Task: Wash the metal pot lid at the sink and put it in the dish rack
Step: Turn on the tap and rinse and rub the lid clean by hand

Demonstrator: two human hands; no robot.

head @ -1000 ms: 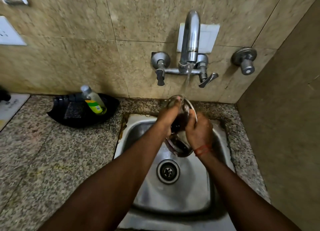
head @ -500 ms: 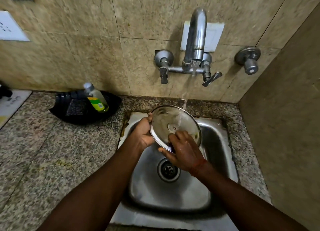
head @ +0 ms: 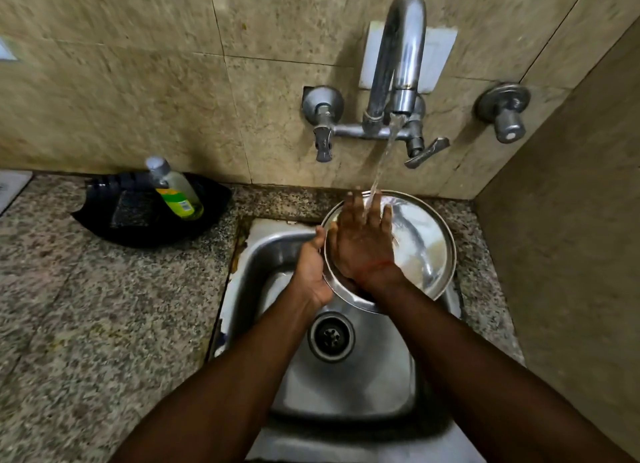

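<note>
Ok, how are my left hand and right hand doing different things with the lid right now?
The left hand grips the lid by its left rim, while the right hand lies flat and open on the lid's face. The water stream lands on the right hand's fingers, not on the left hand. Both touch the lid over the sink.

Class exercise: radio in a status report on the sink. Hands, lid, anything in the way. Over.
Left hand gripping lid's left rim. Right hand flat on lid, open, under the water stream. Lid held over sink. Nothing blocking; dish rack not in view.
</note>
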